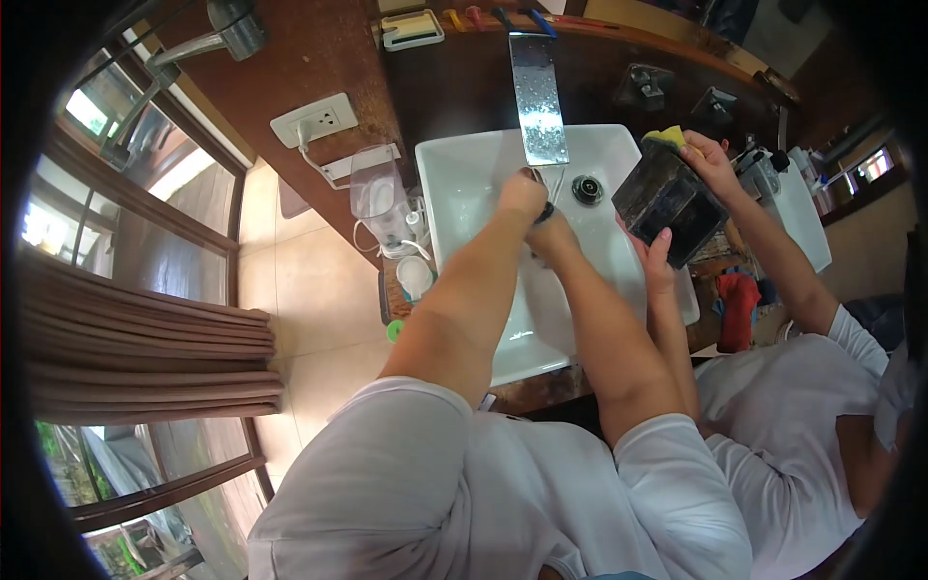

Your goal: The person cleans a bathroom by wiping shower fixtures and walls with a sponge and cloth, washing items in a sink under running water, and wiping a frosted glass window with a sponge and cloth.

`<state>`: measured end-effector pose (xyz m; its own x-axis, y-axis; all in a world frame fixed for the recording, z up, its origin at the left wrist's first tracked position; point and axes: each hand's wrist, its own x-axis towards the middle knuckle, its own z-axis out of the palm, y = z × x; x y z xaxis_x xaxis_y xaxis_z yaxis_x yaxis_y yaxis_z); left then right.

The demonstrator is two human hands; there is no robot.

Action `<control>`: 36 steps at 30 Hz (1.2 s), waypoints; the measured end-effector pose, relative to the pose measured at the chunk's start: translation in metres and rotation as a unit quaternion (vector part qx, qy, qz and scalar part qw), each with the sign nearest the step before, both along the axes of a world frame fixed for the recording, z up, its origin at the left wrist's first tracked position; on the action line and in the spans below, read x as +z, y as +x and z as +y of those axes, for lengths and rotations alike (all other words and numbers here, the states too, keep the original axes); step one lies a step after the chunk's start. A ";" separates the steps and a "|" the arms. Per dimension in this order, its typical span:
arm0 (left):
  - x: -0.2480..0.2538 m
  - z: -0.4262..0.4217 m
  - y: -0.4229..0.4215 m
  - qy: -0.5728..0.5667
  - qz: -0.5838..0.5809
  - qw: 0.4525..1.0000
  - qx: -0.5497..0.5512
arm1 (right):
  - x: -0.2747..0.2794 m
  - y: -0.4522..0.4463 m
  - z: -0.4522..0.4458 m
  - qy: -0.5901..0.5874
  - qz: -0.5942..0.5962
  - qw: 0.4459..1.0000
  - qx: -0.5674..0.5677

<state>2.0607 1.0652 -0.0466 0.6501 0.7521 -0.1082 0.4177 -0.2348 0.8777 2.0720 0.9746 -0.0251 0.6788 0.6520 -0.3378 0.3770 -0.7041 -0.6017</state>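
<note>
Under the wide metal spout point(539, 101), my left hand point(523, 196) and my right hand point(553, 237) are close together over the white sink point(459, 155). Water runs down beside them. My left hand's fingers curl toward the water, and whatever they hold is too small to tell. The fingers of my right hand are mostly hidden. A dark band circles the wrist near them. The round black and chrome drain piece point(588, 189) lies to the right of my hands.
At the right, a co-worker holds a dark rectangular container point(669, 201) and a yellow sponge point(663, 136), partly over the sink. Left of the sink stand a clear plastic container point(375, 188) and a white jar point(415, 277). A wall outlet point(314, 121) is further left.
</note>
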 end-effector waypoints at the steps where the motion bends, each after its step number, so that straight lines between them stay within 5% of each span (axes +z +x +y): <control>1: 0.005 -0.005 0.000 0.042 0.026 0.998 0.029 | -0.010 0.003 -0.001 0.003 -0.041 0.999 -0.018; 5: 0.010 -0.028 0.001 0.150 -0.017 0.985 -0.088 | -0.055 0.029 -0.008 0.079 -0.126 0.985 -0.092; 10: 0.010 -0.042 -0.003 0.235 -0.134 0.952 -0.142 | -0.052 0.046 -0.012 0.067 -0.046 0.992 -0.097; 13: 0.024 -0.021 -0.001 0.064 0.005 0.989 -0.129 | -0.032 0.036 -0.015 0.093 0.098 0.989 -0.056; 14: 0.025 -0.010 0.000 -0.084 -0.010 0.990 -0.115 | -0.025 0.033 -0.017 0.119 0.163 0.978 -0.049; 16: 0.025 0.010 0.001 -0.372 -0.036 0.924 -0.077 | -0.016 0.028 -0.020 0.191 0.300 0.933 -0.053; 17: 0.031 0.011 -0.002 -0.403 -0.059 0.911 -0.068 | -0.013 0.027 -0.022 0.223 0.364 0.903 -0.058; 20: 0.055 0.007 -0.015 -0.356 -0.030 0.903 -0.237 | -0.020 0.035 -0.025 0.299 0.464 0.828 -0.096; 22: 0.041 0.009 -0.011 -0.292 -0.016 0.928 -0.230 | -0.022 0.037 -0.028 0.325 0.466 0.813 -0.130; 25: 0.048 0.020 -0.007 -0.216 0.076 0.945 -0.234 | -0.030 0.041 -0.027 0.277 0.479 0.826 -0.106; 31: 0.048 0.013 -0.006 -0.220 0.060 0.929 -0.292 | -0.029 0.030 -0.023 0.236 0.539 0.808 -0.035; 36: 0.034 0.016 0.002 -0.176 -0.011 0.930 -0.323 | -0.027 0.026 -0.015 0.274 0.442 0.853 -0.039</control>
